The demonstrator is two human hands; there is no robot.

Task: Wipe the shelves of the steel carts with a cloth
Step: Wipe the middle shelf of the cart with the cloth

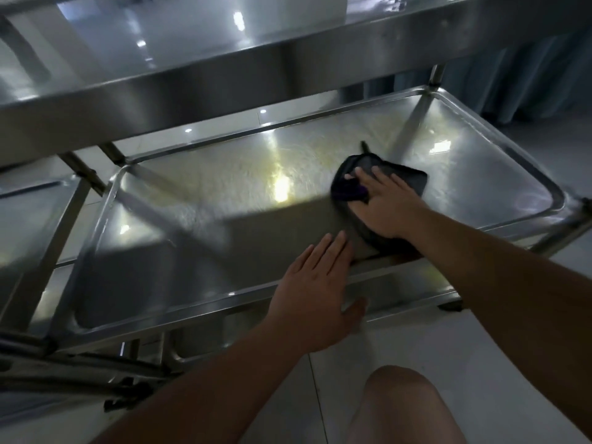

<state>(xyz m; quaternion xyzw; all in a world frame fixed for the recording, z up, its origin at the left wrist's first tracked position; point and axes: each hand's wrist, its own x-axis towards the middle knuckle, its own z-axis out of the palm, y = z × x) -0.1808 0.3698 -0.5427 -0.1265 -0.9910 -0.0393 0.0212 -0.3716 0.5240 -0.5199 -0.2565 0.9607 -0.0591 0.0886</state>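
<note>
A steel cart's middle shelf (224, 187) fills the centre of the head view, a shallow tray with a raised rim. A dark grey cloth (407, 179) with a purple patch lies on its right half. My right hand (384, 206) presses flat on the cloth with straight, spread fingers. My left hand (317, 290) rests over the shelf's near rim, fingers straight on the steel and thumb hanging over the edge. The cloth's near part is hidden under my right hand.
The cart's top shelf (192, 59) overhangs at the top of the view. A lower shelf (400, 283) shows beneath the near rim. Another cart's tray (28, 219) stands at the left. A teal curtain (528, 75) hangs at the far right. My knee (403, 408) is over the tiled floor.
</note>
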